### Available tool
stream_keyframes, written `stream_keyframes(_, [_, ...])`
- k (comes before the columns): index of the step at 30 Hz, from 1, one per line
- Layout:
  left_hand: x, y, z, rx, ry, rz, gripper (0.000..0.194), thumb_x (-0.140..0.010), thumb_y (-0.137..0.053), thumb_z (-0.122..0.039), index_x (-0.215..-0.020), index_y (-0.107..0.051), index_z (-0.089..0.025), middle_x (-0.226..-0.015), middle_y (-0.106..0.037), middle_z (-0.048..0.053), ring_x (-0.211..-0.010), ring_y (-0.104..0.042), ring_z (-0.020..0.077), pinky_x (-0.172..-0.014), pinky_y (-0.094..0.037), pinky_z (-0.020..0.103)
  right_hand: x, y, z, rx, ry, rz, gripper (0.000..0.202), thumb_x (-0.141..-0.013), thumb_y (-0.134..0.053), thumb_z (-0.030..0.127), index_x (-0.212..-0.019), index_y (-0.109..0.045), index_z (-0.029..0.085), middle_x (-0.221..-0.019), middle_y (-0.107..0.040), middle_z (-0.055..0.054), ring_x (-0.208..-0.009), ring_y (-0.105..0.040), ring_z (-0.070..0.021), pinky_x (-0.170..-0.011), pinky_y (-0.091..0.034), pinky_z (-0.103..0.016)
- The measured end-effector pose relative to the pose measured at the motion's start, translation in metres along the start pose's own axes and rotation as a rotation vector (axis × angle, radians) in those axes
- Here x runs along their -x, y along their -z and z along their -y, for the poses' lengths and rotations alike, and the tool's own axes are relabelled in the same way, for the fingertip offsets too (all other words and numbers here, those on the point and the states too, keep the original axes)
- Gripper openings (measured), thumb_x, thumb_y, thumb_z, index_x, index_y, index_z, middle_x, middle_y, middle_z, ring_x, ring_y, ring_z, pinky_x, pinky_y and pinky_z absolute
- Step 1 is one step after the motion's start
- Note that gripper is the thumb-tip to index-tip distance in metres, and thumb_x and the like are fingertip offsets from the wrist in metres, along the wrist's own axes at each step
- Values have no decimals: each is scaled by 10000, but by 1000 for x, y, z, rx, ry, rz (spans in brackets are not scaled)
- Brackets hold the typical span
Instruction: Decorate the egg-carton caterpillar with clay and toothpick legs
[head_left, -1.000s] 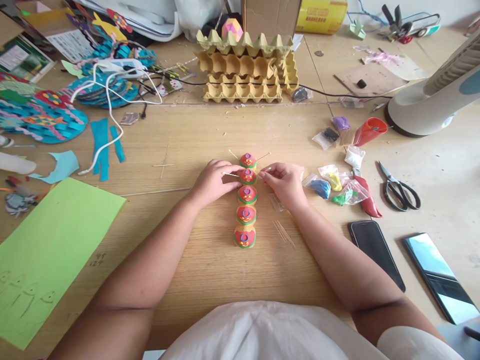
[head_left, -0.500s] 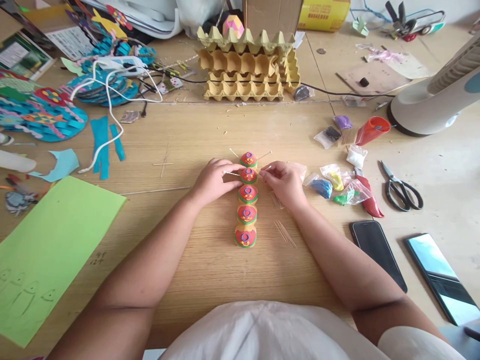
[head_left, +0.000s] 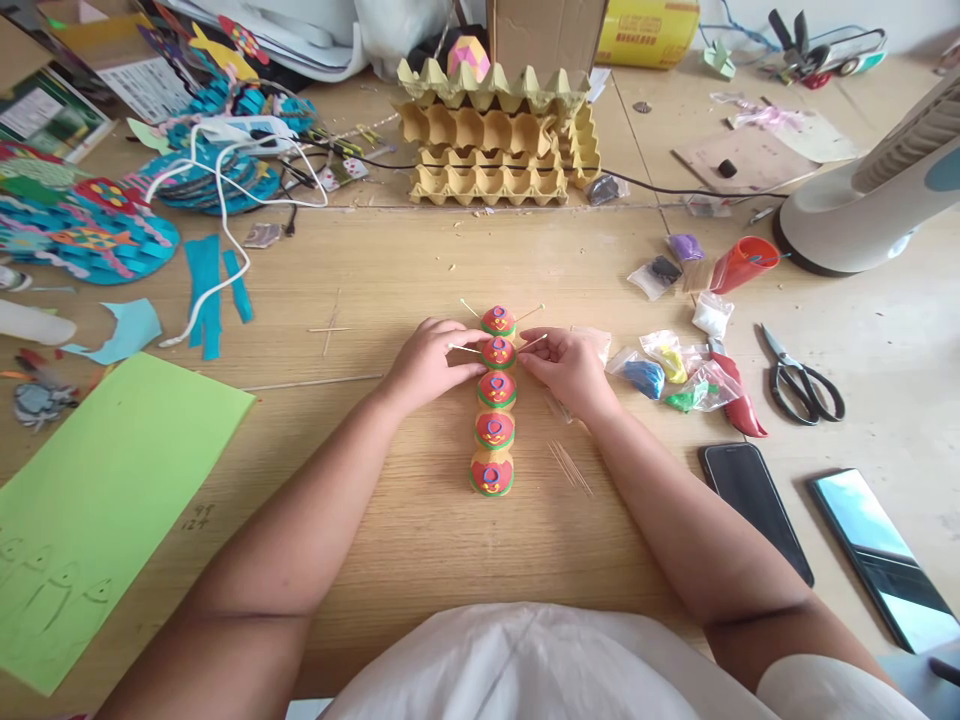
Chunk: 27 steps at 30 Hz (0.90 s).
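Note:
A strip of egg-carton cups (head_left: 494, 432) runs away from me in the middle of the table. Its several domes are covered in red clay, with green rims, blue rings and yellow marks. My left hand (head_left: 429, 362) has its thumb and fingers closed against the left side of the second dome from the far end. At that dome's right side, my right hand (head_left: 562, 366) pinches a toothpick (head_left: 537, 341) with a small pale tip, its inner end at the dome. Another tipped toothpick (head_left: 464, 348) sticks out of the dome's left side. The farthest dome (head_left: 498, 320) carries two.
Loose toothpicks (head_left: 570, 468) lie near my right wrist. Farther right are bagged clay (head_left: 645, 377), scissors (head_left: 806, 385), a red cup (head_left: 752, 262) and two phones (head_left: 756, 505). Green card (head_left: 127, 500) lies left; egg cartons (head_left: 491, 183) stand at the back.
My right fingertips have shifted slightly down and toward the second dome, and more of the toothpick's tipped end shows above them. My left hand stays at the dome.

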<state>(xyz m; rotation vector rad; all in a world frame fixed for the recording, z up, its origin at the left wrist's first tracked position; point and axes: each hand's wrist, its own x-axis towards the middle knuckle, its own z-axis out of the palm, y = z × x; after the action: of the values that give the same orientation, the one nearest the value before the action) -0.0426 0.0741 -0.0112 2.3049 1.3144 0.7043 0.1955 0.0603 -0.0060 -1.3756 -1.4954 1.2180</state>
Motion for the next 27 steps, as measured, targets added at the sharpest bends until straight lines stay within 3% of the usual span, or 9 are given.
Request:
stream_keyframes(8, [0,0,0,1,-7,2,363,-856,-766,-372,-1209,-738,-294,-1054,-749,31,-1041,-629,256,-951,-456,387,3,1,7,177,-5,-56,133,-846,-699,293,-870,-751,172,-677,-706,-1,-599,-601,-137,-559,-425,-250])
stream_keyframes(21, [0,-1,1,8,-14,-7,372,-850,-773,-351,-1214,-736,-286,-1064,-746,38,-1051,-626,261,-958,-456,391,0,-2,3,139,-38,-46,128,-847,-676,294,-807,-693,173,-647,-673,-5,-592,-610,-147,-544,-447,-245])
stream_keyframes(27, [0,-1,2,11,-6,-6,381,-840,-780,-350,-1214,-736,-293,-1065,-750,38,-1053,-624,267,-955,-457,395,1,0,4,162,0,-43,157,-849,-681,311,-887,-725,165,-679,-689,-9,-617,-604,-146,-562,-440,-250])
